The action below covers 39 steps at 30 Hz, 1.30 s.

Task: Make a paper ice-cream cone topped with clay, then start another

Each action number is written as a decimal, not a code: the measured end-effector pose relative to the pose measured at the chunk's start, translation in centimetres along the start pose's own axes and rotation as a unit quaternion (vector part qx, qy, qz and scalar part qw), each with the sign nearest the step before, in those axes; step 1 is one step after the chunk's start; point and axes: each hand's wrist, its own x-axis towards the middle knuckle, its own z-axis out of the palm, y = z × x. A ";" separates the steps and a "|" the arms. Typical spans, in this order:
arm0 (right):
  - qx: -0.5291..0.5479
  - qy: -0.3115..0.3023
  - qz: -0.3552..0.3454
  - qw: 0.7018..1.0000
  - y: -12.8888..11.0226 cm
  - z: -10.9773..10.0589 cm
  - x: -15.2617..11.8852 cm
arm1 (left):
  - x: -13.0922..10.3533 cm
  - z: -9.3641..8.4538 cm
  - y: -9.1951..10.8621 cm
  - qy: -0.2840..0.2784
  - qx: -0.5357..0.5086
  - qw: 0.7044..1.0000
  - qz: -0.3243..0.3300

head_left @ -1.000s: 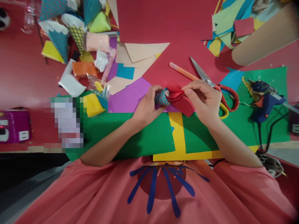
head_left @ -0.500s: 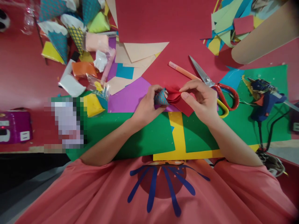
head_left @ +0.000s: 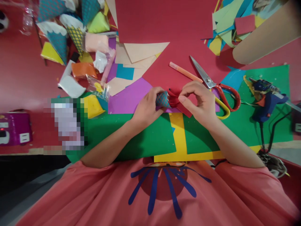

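Note:
A small blue patterned paper cone (head_left: 162,99) lies in the fingers of my left hand (head_left: 146,109), its opening turned to the right. Folded red paper (head_left: 173,101) sits at that opening, its layers curved like petals. My right hand (head_left: 204,105) pinches the red paper between thumb and forefinger. Below them a flat red piece (head_left: 186,110) shows; whether it joins the folded layers I cannot tell. Just beyond my right hand are scissors (head_left: 208,81) with red and yellow handles, blades spread, and an orange marker (head_left: 185,72).
Larger patterned cones (head_left: 55,39) and bagged clay (head_left: 84,70) lie at the back left. A blue glue gun (head_left: 268,106) with a black cord rests on green sheet (head_left: 279,131) at the right. A cardboard tube (head_left: 261,39) and paper scraps (head_left: 225,26) are at the back right.
My right hand has shifted slightly left, bringing the red paper closer against the cone. The cone has turned a little, and the red layers look more bunched.

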 end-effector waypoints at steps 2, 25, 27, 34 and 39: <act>0.003 0.010 -0.003 1.000 -0.1 0.3 0.0 | 0.0 0.0 0.0 0.010 0.029 0.999 0.013; 0.036 -0.041 0.035 0.998 -0.4 0.9 -0.7 | -0.2 0.1 1.2 -0.040 0.166 0.985 0.029; 0.046 -0.043 0.027 0.998 -0.3 0.9 -0.7 | -0.2 0.1 1.1 -0.039 0.162 0.985 0.045; 0.029 -0.055 0.023 0.998 -0.2 0.8 -0.8 | 0.0 0.0 0.9 -0.028 0.147 0.987 0.062; 0.023 -0.068 -0.009 0.997 -0.1 0.6 -0.7 | 0.0 -0.2 1.0 -0.037 0.126 0.991 0.028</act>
